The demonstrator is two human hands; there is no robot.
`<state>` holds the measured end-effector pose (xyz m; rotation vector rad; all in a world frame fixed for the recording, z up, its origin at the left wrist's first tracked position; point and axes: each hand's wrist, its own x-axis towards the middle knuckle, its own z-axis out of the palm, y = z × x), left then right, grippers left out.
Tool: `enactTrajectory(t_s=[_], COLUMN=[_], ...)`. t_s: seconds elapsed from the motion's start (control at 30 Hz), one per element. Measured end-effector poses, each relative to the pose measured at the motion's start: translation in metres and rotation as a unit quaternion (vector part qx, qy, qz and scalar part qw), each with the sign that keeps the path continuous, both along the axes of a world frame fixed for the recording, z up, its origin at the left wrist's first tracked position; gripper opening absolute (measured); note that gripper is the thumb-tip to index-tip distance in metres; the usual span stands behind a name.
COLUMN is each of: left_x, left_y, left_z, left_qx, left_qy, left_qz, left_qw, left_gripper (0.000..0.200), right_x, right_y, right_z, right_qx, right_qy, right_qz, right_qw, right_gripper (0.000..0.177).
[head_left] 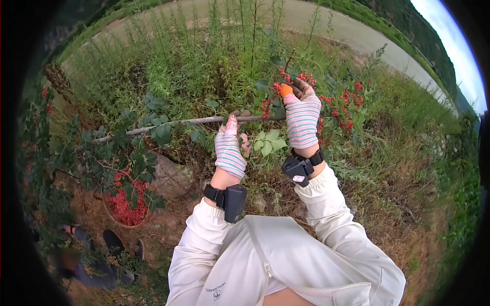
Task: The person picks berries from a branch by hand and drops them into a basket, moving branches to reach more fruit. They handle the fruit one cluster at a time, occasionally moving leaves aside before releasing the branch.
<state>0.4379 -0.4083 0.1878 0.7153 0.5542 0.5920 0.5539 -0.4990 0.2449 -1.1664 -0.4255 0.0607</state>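
Observation:
A long grey branch with green leaves and clusters of red berries crosses the view from left to right. My left hand, in a striped fingerless glove, is closed around the branch near its middle. Farther right, my right hand wears a matching glove with an orange cover on the thumb. Its fingers are bent together at a berry cluster; what lies between them is hidden.
A round basket of red berries stands on the ground at the lower left, partly behind leaves. Beside it are a rock and another person's shoes. Tall weeds grow ahead, with a pale road or water strip beyond.

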Motion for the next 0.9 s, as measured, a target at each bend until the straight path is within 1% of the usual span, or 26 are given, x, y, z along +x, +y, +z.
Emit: enactTrajectory(t_s=[0.03,0.07,0.1,0.13,0.17,0.2,0.23,0.27,0.33,0.37,0.43,0.47,0.53,0.57,0.6,0.67,0.7,0.73,0.77,0.8,0.87,0.9], left_x=[-0.001,-0.001,-0.001,0.0,0.0,-0.001,-0.002,-0.003,-0.001,0.001,0.001,0.0,-0.002,-0.002,-0.001,-0.003,-0.001,0.0,-0.003,-0.002,0.001,0.002], left_y=[0.0,0.0,0.0,0.0,0.0,-0.001,-0.003,-0.003,0.001,0.002,0.006,0.008,0.01,0.011,0.011,0.011,0.012,0.012,0.011,0.013,0.018,0.016], left_z=[0.001,0.001,0.002,0.003,0.003,0.005,0.008,0.009,0.004,0.002,0.0,-0.001,-0.001,0.0,0.0,-0.004,-0.006,-0.006,-0.003,-0.005,-0.008,-0.006], left_qx=[-0.012,-0.024,-0.024,-0.018,-0.012,-0.013,-0.019,-0.025,-0.034,-0.043,-0.056,-0.07,-0.07,-0.067,-0.064,-0.075,-0.081,-0.085,-0.076,-0.072,-0.07,-0.072], left_qy=[0.012,0.024,0.024,0.01,-0.003,-0.004,-0.015,-0.025,-0.004,0.017,0.037,0.057,0.06,0.028,-0.004,-0.02,-0.014,-0.008,-0.007,-0.003,0.005,0.033], left_qz=[-0.003,-0.007,-0.007,-0.008,-0.01,-0.011,-0.009,-0.007,0.002,0.012,0.01,0.008,-0.003,-0.006,-0.009,-0.027,-0.013,-0.001,-0.024,-0.031,-0.039,-0.021], left_qw=[1.0,0.999,0.999,1.0,1.0,1.0,1.0,0.999,0.999,0.999,0.998,0.996,0.996,0.997,0.998,0.997,0.997,0.996,0.997,0.997,0.997,0.997], left_gripper=[0.03,0.031,0.031,0.031,0.032,0.032,0.029,0.028,0.029,0.032,0.032,0.031,0.032,0.032,0.031,0.03,0.029,0.029,0.029,0.029,0.03,0.03], right_x=[-0.005,-0.007,-0.008,-0.006,0.001,0.0,-0.002,-0.004,0.008,0.029,0.016,0.001,0.01,0.005,0.006,-0.015,-0.015,-0.013,-0.013,-0.015,-0.019,-0.017], right_y=[0.001,0.0,0.0,0.0,-0.001,0.002,0.006,0.011,0.011,0.006,-0.002,-0.009,-0.038,-0.046,-0.051,-0.057,-0.059,-0.062,-0.066,-0.068,-0.066,-0.065], right_z=[0.002,-0.002,-0.008,-0.016,-0.026,-0.019,-0.008,-0.002,-0.01,-0.027,0.001,0.016,-0.002,-0.012,-0.006,-0.008,-0.01,-0.013,-0.016,-0.013,-0.002,-0.002], right_qx=[-0.021,-0.021,-0.098,-0.172,-0.218,-0.218,-0.099,0.025,0.031,-0.096,-0.042,-0.095,-0.137,0.064,0.337,0.349,0.352,0.361,0.371,0.377,0.347,0.336], right_qy=[-0.047,-0.047,-0.178,-0.304,-0.308,-0.309,-0.178,-0.039,-0.03,-0.161,-0.272,-0.333,-0.234,-0.049,0.199,0.217,0.217,0.254,0.29,0.29,0.277,0.276], right_qz=[-0.044,-0.045,-0.133,-0.218,-0.251,-0.252,-0.185,-0.11,-0.108,-0.198,-0.209,-0.265,-0.189,-0.04,0.177,0.133,0.126,0.153,0.18,0.173,0.171,0.173], right_qw=[0.998,0.998,0.97,0.911,0.891,0.891,0.961,0.993,0.993,0.962,0.938,0.9,0.944,0.996,0.903,0.902,0.902,0.884,0.863,0.862,0.88,0.884], right_gripper=[0.044,0.044,0.043,0.042,0.04,0.04,0.038,0.036,0.035,0.036,0.036,0.031,0.029,0.028,0.029,0.03,0.03,0.031,0.031,0.031,0.033,0.036])
